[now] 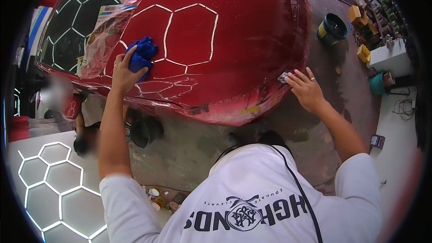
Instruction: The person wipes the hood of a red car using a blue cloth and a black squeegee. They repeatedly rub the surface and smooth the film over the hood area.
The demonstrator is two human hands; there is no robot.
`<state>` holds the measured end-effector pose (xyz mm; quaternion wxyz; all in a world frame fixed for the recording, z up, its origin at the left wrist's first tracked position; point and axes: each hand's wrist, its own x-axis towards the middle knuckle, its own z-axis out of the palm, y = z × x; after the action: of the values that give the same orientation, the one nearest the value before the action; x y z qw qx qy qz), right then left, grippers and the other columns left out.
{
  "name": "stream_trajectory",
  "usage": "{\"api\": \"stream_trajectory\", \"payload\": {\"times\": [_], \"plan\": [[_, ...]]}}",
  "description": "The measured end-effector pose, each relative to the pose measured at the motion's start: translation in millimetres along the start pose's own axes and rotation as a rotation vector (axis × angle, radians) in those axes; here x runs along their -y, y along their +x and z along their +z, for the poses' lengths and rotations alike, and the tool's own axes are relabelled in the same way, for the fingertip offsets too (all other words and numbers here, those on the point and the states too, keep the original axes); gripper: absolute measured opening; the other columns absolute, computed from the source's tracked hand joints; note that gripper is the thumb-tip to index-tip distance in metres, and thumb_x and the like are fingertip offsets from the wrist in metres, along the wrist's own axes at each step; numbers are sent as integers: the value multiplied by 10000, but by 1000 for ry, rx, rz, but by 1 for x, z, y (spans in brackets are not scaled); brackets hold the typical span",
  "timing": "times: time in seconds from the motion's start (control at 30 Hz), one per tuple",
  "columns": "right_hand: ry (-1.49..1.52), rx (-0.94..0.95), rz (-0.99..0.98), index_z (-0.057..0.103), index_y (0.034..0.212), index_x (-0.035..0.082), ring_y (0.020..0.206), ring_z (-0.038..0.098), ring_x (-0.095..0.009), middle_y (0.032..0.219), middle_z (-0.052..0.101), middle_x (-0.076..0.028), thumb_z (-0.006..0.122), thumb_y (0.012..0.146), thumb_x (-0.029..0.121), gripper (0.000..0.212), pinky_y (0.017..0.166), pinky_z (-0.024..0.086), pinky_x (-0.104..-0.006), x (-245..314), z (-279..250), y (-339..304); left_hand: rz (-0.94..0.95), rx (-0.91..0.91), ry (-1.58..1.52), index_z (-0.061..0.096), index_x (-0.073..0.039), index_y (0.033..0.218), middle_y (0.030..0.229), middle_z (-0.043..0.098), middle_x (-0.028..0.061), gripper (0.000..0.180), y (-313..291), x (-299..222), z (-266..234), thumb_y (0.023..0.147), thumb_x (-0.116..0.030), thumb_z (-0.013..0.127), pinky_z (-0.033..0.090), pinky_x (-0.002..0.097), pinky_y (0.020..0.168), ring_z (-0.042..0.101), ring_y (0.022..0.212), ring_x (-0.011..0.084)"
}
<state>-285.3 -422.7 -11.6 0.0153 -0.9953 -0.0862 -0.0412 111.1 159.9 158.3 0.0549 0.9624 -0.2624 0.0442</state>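
A glossy red car hood (pixel 256 31) fills the upper middle, with hexagonal light lines reflected in it. My left hand (pixel 123 72) is closed around a bunched blue cloth (pixel 145 48) that rests on the hood's left side. At the hood's right edge, my right hand (pixel 308 91) presses a small greyish pad or folded sheet (pixel 283 77) against the red surface, its fingers mostly covering it. I cannot make out exactly what that piece is. Wet-looking streaks and dull patches show along the lower front edge of the car.
Masking paper and plastic (pixel 100 40) cover the windshield side. A dark bucket (pixel 332 30) stands on the floor to the right, near cardboard boxes (pixel 356 17). Another black bucket (pixel 147 131) sits below my left arm. Another person crouches at the left, partly hidden by my arm.
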Motion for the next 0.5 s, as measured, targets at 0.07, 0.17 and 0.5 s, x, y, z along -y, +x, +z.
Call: {"api": "stream_trajectory", "payload": {"times": [0.07,0.17,0.5], "plan": [[434,-210,470,630,1581,146,1394,667,-345,1466,732,-129,534,1186,256,421,1287,411,-577,-12,20,-54,80,-143,-55,462,-367,1743,1647,521,252,1191,-4,-27,3,714,-547,1033,504,583,1219,562,1492,479],[1085,-562,1212,685,1454,92,1117,733,-227,1273,742,-81,578,1186,267,338,913,628,-407,-15,92,-145,154,-245,3,632,-309,1610,1764,450,235,1062,12,-48,29,673,-585,1050,458,618,1261,492,1577,496],[1511,-661,1673,699,1265,85,906,705,-92,1054,742,-1,858,1005,118,306,669,623,-269,73,68,-184,553,-282,-80,838,-187,1042,1277,772,91,374,-9,-280,116,830,-466,970,550,544,1113,702,1270,409]]}}
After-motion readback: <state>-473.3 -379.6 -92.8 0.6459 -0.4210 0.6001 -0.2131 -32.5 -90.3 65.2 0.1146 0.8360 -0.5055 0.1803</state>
